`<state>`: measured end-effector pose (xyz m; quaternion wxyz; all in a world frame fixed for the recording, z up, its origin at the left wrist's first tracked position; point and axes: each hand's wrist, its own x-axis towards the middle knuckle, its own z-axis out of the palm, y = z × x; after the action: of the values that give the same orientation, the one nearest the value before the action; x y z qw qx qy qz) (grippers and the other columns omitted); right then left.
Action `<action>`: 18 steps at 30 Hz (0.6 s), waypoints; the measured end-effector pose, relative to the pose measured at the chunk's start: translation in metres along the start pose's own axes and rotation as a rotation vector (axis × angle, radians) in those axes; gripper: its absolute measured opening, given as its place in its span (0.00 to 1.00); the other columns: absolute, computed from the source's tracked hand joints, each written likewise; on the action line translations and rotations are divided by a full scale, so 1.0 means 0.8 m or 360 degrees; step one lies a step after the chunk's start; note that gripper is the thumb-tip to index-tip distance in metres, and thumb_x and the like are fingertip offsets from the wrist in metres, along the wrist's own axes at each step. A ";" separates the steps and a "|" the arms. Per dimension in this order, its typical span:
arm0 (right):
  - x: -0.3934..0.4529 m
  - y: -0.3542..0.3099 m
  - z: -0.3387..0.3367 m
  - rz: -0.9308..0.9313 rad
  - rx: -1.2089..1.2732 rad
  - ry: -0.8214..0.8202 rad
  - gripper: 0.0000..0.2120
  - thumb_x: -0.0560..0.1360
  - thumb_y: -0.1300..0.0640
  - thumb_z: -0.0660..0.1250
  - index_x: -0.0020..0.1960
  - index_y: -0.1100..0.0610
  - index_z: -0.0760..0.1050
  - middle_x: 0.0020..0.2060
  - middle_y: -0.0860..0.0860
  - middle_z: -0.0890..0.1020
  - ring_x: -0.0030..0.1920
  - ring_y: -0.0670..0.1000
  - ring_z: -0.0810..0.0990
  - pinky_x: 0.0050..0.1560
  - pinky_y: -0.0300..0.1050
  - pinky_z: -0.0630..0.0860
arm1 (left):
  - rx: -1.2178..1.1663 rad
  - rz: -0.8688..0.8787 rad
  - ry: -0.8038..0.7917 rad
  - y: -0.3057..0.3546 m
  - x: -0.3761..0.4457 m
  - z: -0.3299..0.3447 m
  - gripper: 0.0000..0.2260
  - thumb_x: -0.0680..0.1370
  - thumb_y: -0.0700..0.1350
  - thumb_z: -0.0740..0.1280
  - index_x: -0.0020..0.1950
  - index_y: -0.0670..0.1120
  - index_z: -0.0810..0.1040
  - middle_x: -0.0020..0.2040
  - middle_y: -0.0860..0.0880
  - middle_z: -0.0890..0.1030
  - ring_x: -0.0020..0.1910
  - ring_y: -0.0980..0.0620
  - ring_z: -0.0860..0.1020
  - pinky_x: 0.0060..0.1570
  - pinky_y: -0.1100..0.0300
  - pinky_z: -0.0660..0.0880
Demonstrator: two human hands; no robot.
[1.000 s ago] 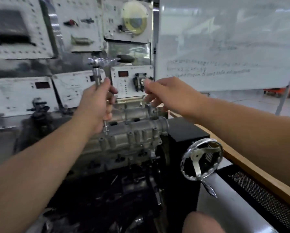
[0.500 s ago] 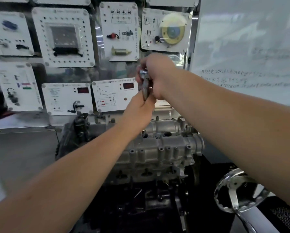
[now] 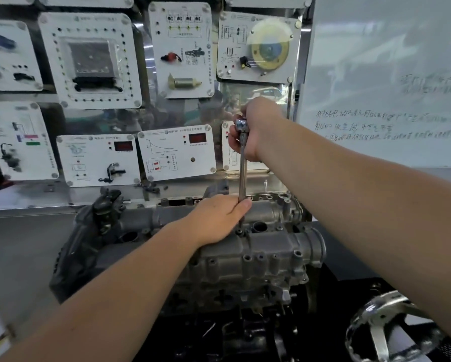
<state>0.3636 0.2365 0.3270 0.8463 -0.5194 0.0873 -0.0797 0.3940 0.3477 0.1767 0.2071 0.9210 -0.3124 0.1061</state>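
A grey metal engine head (image 3: 258,254) sits on a black stand in the middle. A long chrome socket wrench (image 3: 243,173) stands upright with its lower end on a bolt on the top of the engine. My right hand (image 3: 255,126) grips the wrench's top end. My left hand (image 3: 219,218) rests on the engine and holds the lower part of the shaft between thumb and fingers.
A wall of white training panels (image 3: 177,150) with sensors and red displays stands behind the engine. A whiteboard (image 3: 386,82) with writing is at the right. A chrome handwheel (image 3: 386,327) sticks out at the lower right. A metal shelf (image 3: 28,197) runs at the left.
My right hand went from free to the wrench's top. My left hand slid down the shaft to the engine. The view swung left.
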 end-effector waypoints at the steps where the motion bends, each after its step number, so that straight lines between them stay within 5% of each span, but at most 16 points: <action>1: 0.004 0.001 0.000 0.0001 0.0007 0.0009 0.09 0.80 0.62 0.57 0.42 0.59 0.72 0.21 0.53 0.74 0.17 0.50 0.70 0.29 0.37 0.75 | 0.0026 0.0013 -0.0001 -0.001 0.002 0.001 0.21 0.87 0.60 0.50 0.49 0.51 0.76 0.44 0.52 0.80 0.45 0.56 0.78 0.47 0.53 0.69; 18: 0.014 0.011 -0.005 -0.0027 -0.0137 -0.0131 0.07 0.81 0.62 0.60 0.45 0.59 0.73 0.28 0.51 0.74 0.21 0.48 0.72 0.29 0.39 0.76 | 0.0124 0.0040 0.0054 -0.013 0.011 0.004 0.24 0.85 0.61 0.55 0.33 0.52 0.70 0.31 0.54 0.74 0.29 0.63 0.73 0.32 0.66 0.60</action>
<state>0.3742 0.2346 0.3166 0.8253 -0.5589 0.0514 -0.0618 0.4074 0.3492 0.1737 0.1750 0.9225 -0.3159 0.1363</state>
